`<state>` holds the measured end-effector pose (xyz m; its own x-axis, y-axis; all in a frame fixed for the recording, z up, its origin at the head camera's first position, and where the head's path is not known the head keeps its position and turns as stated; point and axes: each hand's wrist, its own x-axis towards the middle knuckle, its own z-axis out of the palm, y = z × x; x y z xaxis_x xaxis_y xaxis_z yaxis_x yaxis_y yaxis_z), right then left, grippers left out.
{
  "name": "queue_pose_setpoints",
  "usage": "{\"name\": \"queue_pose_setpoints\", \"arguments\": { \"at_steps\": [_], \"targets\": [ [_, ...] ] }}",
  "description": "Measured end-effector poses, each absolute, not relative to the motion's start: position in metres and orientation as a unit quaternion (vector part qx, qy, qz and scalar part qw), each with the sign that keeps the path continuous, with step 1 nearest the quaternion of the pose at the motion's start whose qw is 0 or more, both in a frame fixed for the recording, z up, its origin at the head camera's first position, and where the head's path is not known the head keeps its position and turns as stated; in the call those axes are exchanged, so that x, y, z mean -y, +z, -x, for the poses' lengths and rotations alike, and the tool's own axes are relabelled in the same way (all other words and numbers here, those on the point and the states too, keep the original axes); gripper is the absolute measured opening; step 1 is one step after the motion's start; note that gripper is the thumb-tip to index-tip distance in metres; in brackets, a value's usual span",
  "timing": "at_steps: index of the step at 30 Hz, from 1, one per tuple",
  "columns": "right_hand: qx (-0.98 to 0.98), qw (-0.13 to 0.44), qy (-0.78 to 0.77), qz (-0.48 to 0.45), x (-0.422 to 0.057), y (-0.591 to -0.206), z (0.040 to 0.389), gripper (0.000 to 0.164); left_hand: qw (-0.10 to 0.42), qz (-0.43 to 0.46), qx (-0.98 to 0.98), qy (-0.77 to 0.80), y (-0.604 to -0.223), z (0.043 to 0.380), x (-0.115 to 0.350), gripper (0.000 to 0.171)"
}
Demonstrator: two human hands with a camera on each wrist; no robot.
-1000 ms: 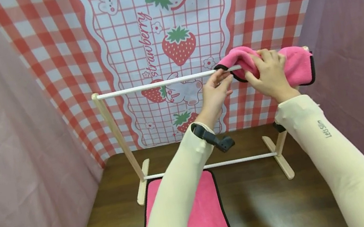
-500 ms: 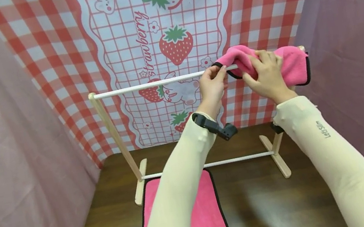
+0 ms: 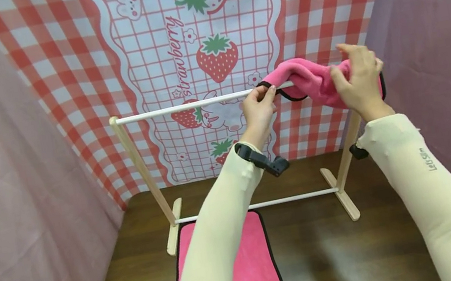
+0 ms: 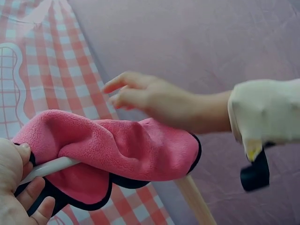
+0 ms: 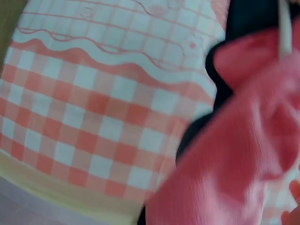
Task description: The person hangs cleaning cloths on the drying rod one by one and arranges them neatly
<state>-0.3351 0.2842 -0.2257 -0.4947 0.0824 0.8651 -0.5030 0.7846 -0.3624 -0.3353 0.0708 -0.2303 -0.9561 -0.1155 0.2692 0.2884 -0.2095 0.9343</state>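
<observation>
A pink towel with black edging point(image 3: 309, 78) drapes, bunched and wrinkled, over the right part of the white top bar point(image 3: 184, 106) of a wooden rack. My left hand point(image 3: 258, 111) pinches the towel's left edge at the bar between thumb and fingers. At the towel's right end is my right hand point(image 3: 360, 83), its fingers spread. In the left wrist view that right hand point(image 4: 161, 102) looks blurred above the cloth, its fingers extended and gripping nothing. The right wrist view has the towel point(image 5: 225, 159) close up, with a few fingertips at the right edge.
Below the rack, a second pink towel point(image 3: 253, 265) lies flat on the brown wooden table point(image 3: 314, 245), partly hidden by my left forearm. A strawberry-print checked cloth point(image 3: 217, 62) hangs behind, and pinkish curtains point(image 3: 11, 171) close off both sides.
My left hand has closed its pinch on the towel's left edge. The right hand has let go of the bunched middle and moved right, to the towel's far end.
</observation>
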Motion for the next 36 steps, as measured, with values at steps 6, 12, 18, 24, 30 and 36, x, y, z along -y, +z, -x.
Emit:
{"name": "queue_pose_setpoints", "arguments": {
  "at_steps": [6, 12, 18, 24, 30, 36],
  "targets": [
    [0.837, 0.384, 0.380, 0.086, -0.326, -0.208, 0.328, 0.054, 0.136, 0.072, 0.623, -0.767, -0.232, 0.336, -0.070, 0.018],
    [0.904, 0.147, 0.380, 0.128, -0.361, -0.202, 0.321, 0.087, 0.157, 0.088, 0.640, -0.747, -0.231, 0.336, -0.068, 0.017],
    [0.841, 0.136, 0.511, 0.121, -0.364, -0.197, 0.325, 0.043, 0.168, 0.102, 0.660, -0.725, -0.229, 0.336, -0.065, 0.018],
    [0.776, 0.187, 0.595, 0.098, -0.356, -0.187, 0.329, 0.034, 0.190, 0.113, 0.693, -0.686, -0.223, 0.337, -0.060, 0.020],
    [0.697, 0.214, 0.680, 0.081, -0.356, -0.172, 0.329, 0.027, 0.213, 0.122, 0.706, -0.664, -0.207, 0.340, -0.045, 0.022],
    [0.586, 0.226, 0.775, 0.068, -0.360, -0.159, 0.325, 0.015, 0.224, 0.117, 0.717, -0.650, -0.189, 0.342, -0.028, 0.024]
  ]
}}
